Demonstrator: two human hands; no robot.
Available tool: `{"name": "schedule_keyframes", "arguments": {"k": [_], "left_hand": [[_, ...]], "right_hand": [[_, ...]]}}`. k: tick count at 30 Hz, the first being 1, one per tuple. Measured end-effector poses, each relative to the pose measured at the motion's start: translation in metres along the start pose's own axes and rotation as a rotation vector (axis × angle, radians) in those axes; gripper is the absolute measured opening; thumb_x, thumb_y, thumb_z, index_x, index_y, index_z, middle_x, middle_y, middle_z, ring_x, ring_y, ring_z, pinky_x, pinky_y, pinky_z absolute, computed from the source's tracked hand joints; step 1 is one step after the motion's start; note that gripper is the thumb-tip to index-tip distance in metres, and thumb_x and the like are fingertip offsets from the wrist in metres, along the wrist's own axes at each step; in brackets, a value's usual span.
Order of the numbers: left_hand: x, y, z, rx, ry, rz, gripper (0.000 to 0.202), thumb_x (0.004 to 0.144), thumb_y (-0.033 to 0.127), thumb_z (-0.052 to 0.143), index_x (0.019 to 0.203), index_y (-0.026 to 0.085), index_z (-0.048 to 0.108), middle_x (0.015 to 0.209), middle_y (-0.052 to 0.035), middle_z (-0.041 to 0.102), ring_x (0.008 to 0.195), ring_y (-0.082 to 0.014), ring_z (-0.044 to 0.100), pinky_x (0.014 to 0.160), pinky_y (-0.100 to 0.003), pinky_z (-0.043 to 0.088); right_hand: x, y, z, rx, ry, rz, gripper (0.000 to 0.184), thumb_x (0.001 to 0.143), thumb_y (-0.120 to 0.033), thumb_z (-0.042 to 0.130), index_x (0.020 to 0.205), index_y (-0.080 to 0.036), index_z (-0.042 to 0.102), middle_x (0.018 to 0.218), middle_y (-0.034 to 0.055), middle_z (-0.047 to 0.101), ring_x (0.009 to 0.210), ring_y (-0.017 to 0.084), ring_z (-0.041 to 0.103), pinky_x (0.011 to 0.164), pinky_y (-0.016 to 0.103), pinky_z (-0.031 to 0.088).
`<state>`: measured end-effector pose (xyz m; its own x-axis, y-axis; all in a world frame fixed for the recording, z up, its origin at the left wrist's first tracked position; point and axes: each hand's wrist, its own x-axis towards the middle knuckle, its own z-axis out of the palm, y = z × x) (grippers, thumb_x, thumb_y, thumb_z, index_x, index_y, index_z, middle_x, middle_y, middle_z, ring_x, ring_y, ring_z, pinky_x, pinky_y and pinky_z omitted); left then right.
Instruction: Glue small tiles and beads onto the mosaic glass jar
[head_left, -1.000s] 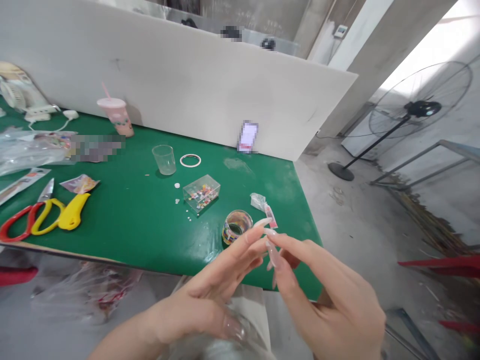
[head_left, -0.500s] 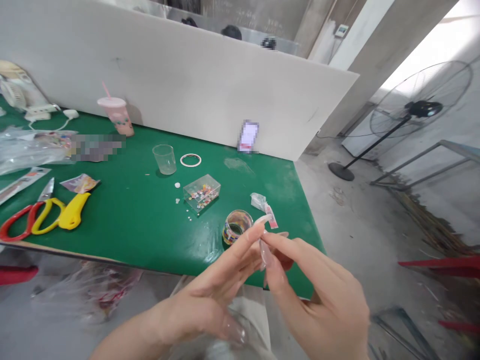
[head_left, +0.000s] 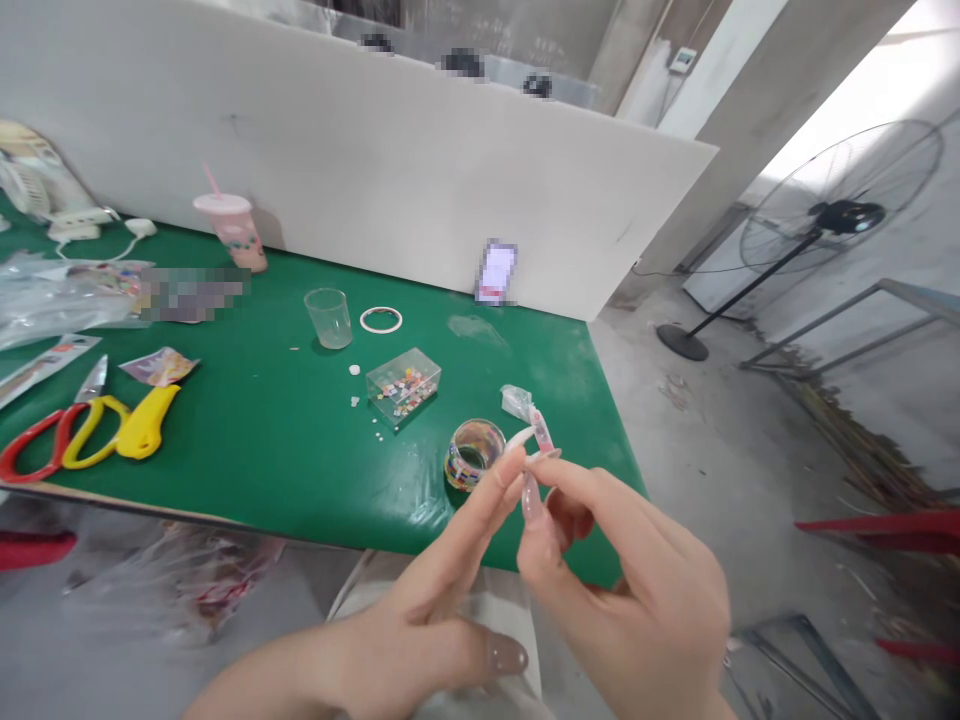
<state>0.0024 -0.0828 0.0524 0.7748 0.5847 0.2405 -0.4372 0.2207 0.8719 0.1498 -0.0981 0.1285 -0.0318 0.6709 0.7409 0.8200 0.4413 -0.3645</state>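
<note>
My hands meet fingertip to fingertip just in front of the bangle, at the near right edge of the table.

My left hand point(head_left: 435, 640) has its fingers stretched out, thumb lying flat low in view; its long-nailed tips touch those of my right hand point(head_left: 637, 610), whose fingers are curled in narrow. I cannot tell whether anything is pinched between them. The bangle point(head_left: 474, 453), clear with coloured bits in it, lies on the green table point(head_left: 300, 460) just beyond my fingertips, with a small packet point(head_left: 527, 408) close behind it. Farther back are a clear box point(head_left: 403, 384) of beads, a cup point(head_left: 328, 318) and a thin ring point(head_left: 381, 319). Scissors point(head_left: 52, 440) and a yellow-handled knife point(head_left: 142, 420) lie well apart at the left.
</note>
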Motion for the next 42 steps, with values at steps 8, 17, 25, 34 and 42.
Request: {"name": "schedule_keyframes", "arguments": {"k": [8,17,25,34,42], "left_hand": [[0.005,0.006,-0.002,-0.133,-0.079,-0.008,0.092,0.082,0.019,0.068,0.146,0.057,0.015,0.163,0.013,0.009,0.15,-0.031,-0.005,0.118,-0.059,0.007],[0.011,0.004,0.002,-0.121,-0.083,0.102,0.088,0.083,0.03,0.067,0.149,0.05,0.014,0.159,0.0045,0.028,0.15,-0.0298,0.009,0.117,-0.058,0.003],[0.009,0.013,0.001,-0.093,-0.125,0.047,0.084,0.085,0.02,0.066,0.147,0.053,0.019,0.161,0.0086,0.021,0.149,-0.0301,0.015,0.12,-0.054,0.007],[0.005,0.011,0.0,0.073,-0.035,-0.01,0.091,0.084,0.014,0.065,0.148,0.052,0.013,0.164,0.0112,0.003,0.149,-0.0315,-0.004,0.119,-0.057,0.004],[0.007,0.0,0.007,0.46,0.139,0.085,0.09,0.087,0.005,0.051,0.149,0.053,0.007,0.163,0.0129,0.005,0.15,-0.0281,0.002,0.123,-0.05,0.002]], "right_hand": [[-0.001,0.002,-0.005,0.017,-0.014,0.069,0.012,0.079,-0.008,0.056,0.083,-0.016,0.065,0.053,-0.0066,0.054,0.045,0.005,0.051,0.047,0.015,0.045],[-0.007,0.006,-0.008,0.032,0.066,0.068,0.017,0.08,-0.008,0.054,0.088,-0.02,0.062,0.053,-0.007,0.053,0.042,0.007,0.05,0.043,0.017,0.047],[-0.004,0.002,-0.012,0.041,-0.075,0.067,0.014,0.082,-0.008,0.057,0.088,-0.017,0.065,0.059,-0.0053,0.062,0.049,0.006,0.055,0.05,0.016,0.049],[-0.004,0.004,-0.01,0.041,-0.068,0.04,0.015,0.082,-0.007,0.058,0.091,-0.015,0.066,0.061,-0.0043,0.063,0.052,0.007,0.057,0.049,0.017,0.048],[-0.002,0.004,-0.002,-0.059,-0.036,-0.016,0.013,0.082,-0.008,0.055,0.085,-0.012,0.067,0.053,-0.0045,0.057,0.045,0.006,0.051,0.047,0.018,0.044]]}}
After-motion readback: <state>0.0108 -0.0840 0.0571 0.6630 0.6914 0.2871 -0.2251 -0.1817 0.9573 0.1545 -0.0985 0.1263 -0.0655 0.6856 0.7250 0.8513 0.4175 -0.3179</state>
